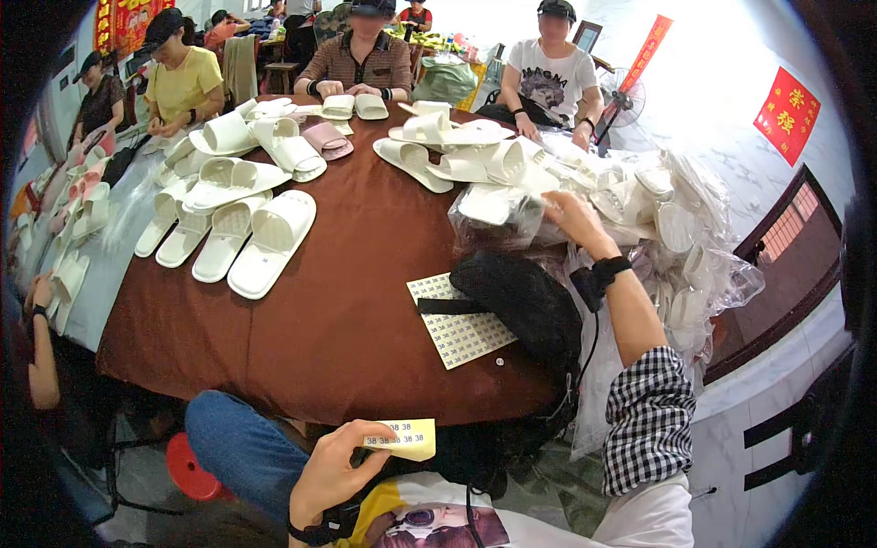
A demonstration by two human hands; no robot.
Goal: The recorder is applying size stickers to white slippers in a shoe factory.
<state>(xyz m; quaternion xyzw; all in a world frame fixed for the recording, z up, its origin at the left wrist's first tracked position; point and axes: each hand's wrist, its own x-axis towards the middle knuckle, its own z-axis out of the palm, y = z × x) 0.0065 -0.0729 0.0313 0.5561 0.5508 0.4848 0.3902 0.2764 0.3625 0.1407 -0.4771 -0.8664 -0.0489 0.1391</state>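
Observation:
My left hand [333,470] is close to my body below the table edge and pinches a small yellow sticker strip [402,438]. My right hand [571,217] reaches out to the right side of the table and grips a clear plastic bag [498,215] with a white slipper inside. A black wrist strap [598,274] sits on my right forearm, with a checked sleeve lower down. A sheet of small stickers [457,329] lies on the brown tablecloth [347,274] beside a black bag [521,301].
Several white slippers [265,237] lie at the table's left and far side, a pink pair [327,139] among them. A heap of bagged slippers [667,219] is at the right. Several people sit around the table. A red stool [187,466] stands below.

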